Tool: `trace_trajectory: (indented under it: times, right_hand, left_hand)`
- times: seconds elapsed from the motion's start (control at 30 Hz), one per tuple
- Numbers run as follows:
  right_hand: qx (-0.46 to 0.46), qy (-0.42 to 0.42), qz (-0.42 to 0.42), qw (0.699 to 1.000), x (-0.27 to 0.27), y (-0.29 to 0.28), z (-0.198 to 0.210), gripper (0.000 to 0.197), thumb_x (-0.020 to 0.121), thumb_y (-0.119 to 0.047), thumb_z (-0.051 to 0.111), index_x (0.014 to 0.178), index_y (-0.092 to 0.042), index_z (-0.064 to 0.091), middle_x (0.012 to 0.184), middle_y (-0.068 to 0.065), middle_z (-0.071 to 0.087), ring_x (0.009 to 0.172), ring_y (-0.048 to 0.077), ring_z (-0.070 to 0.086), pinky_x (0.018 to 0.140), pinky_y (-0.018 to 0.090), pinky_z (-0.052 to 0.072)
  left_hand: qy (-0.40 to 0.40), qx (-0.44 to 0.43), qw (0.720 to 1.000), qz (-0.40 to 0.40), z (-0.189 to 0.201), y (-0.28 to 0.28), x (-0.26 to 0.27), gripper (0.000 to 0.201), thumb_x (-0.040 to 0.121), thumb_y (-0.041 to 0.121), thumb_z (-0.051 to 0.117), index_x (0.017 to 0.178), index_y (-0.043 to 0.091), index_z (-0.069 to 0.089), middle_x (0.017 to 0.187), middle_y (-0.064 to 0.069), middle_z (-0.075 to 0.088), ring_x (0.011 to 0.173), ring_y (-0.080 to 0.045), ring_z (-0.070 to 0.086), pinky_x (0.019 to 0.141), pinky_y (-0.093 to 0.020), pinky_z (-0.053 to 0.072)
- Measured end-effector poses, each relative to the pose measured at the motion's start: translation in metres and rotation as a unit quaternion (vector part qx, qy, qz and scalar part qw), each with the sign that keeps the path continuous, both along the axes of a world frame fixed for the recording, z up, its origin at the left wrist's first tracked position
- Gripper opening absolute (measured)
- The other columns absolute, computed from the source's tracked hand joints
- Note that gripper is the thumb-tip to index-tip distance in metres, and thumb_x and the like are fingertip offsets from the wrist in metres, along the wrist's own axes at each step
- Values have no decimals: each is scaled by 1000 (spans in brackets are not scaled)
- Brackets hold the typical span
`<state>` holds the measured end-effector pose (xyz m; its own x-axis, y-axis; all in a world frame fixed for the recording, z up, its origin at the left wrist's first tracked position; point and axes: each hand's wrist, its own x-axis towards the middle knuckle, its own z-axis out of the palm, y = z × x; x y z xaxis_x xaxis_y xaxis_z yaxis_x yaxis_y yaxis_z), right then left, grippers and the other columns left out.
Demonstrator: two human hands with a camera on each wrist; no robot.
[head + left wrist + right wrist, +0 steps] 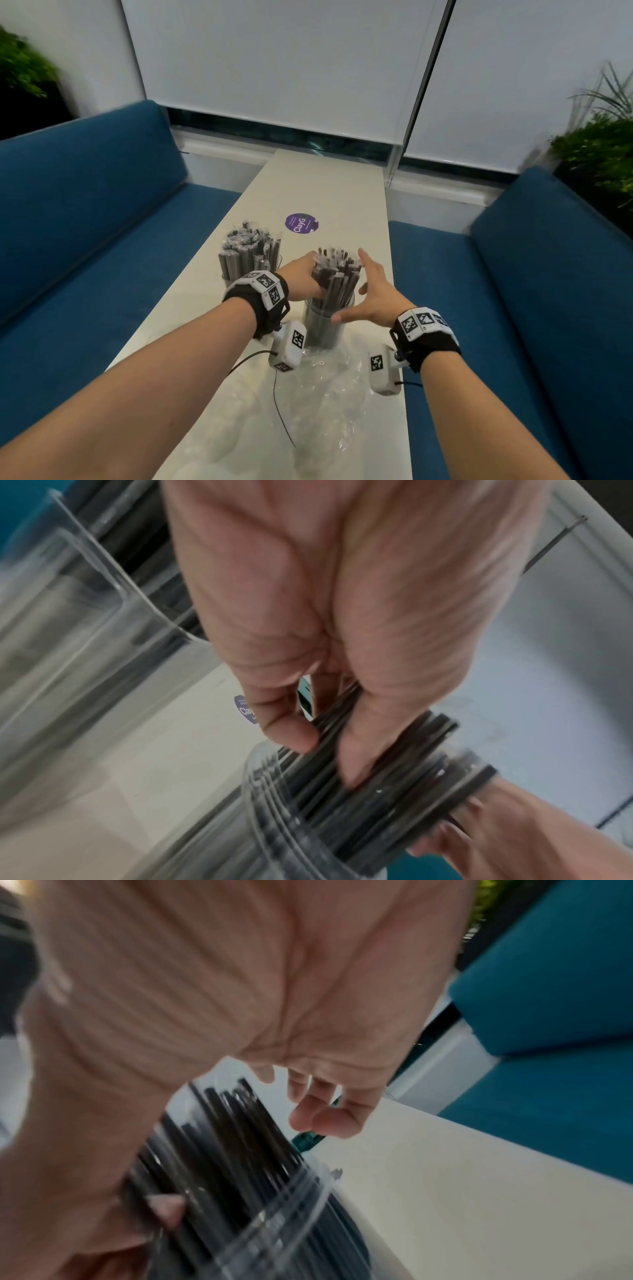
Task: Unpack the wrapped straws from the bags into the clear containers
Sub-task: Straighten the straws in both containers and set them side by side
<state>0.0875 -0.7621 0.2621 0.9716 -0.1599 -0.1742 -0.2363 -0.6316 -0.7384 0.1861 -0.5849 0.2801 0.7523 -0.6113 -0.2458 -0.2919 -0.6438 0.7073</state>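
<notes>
Two clear containers stand on the white table (329,192), both full of dark wrapped straws. The far container (251,263) is at the left. My left hand (305,279) grips the straw bundle (337,274) that stands in the near container (325,325); in the left wrist view its fingers (291,734) and thumb curl round the straws (383,785). My right hand (375,294) is spread open on the bundle's right side, its thumb at the container's rim. In the right wrist view its fingers (325,1118) hang clear of the straws (236,1137).
An empty crumpled clear bag (322,404) lies on the table in front of the near container. A purple round sticker (301,222) sits further back. Blue sofas (85,212) flank the narrow table on both sides, with plants in the far corners.
</notes>
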Motion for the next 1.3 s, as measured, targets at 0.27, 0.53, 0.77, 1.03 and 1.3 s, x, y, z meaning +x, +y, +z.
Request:
trace_trajectory:
  times: [0.27,0.53,0.77,1.03,1.3]
  right_hand:
    - [28,-43,-12,999,25,3,-7,120,67,-36,96,162,-28,22,154,1,52,138,24,53,119,45,41]
    - [36,-116,-51,991,28,-2,-8,15,92,-43,74,94,-29,68,81,-11,70,71,7,64,66,24,48]
    - [44,-69,-55,995,20,-6,-23,52,75,-37,91,121,-29,67,107,-7,74,82,17,73,77,34,58]
    - [53,-138,-119,982,24,3,-12,33,91,-42,76,118,-23,69,102,-3,74,88,24,75,83,49,65]
    - [138,-105,-123,977,6,3,-19,94,72,-4,89,154,-24,45,142,0,58,119,24,67,101,47,58]
  left_hand:
    - [-29,38,998,-33,-6,1,-4,121,77,10,84,161,12,-4,139,-20,58,112,-33,64,90,-41,55]
    - [-47,-83,995,10,-5,-7,7,52,90,20,71,139,15,55,129,-11,69,117,-31,65,102,-45,53]
    - [-42,-19,998,30,-16,-7,9,41,95,29,68,131,10,63,123,-11,72,112,-30,66,97,-37,52]
    - [-21,-43,997,56,-8,-8,8,34,102,32,58,126,10,66,115,-13,72,103,-31,68,88,-34,52]
    - [-9,18,999,36,-16,-1,2,104,57,28,93,145,14,38,134,-8,60,121,-30,59,102,-49,53]
